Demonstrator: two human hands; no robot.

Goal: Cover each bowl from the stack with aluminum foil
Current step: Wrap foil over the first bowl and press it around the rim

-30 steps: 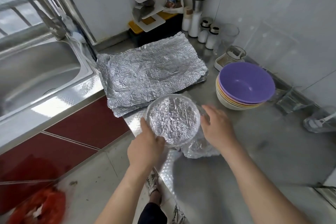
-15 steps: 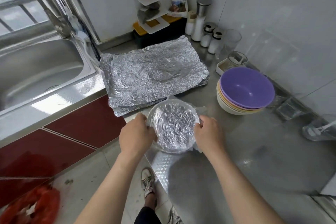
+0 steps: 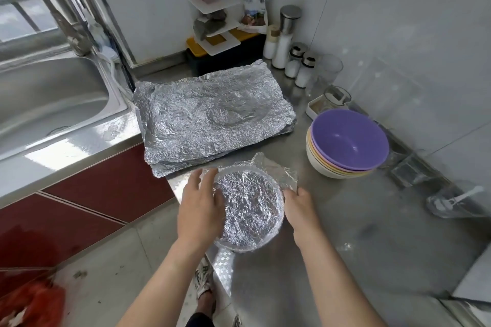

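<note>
A bowl covered with crinkled aluminum foil sits at the near corner of the steel counter. My left hand lies flat against its left rim, fingers spread. My right hand pinches the loose foil flap at the bowl's right rim. A stack of bowls with a purple one on top stands to the right. Flat foil sheets lie piled behind the covered bowl.
A steel sink with a tap is at the left. Spice jars, a glass, a small container and a white rack line the back wall. The counter edge drops to the floor just left of the bowl.
The covered bowl has slid slightly toward the counter's near corner. My left hand has opened flat along the left rim, and my right hand has shifted to the foil flap at the right.
</note>
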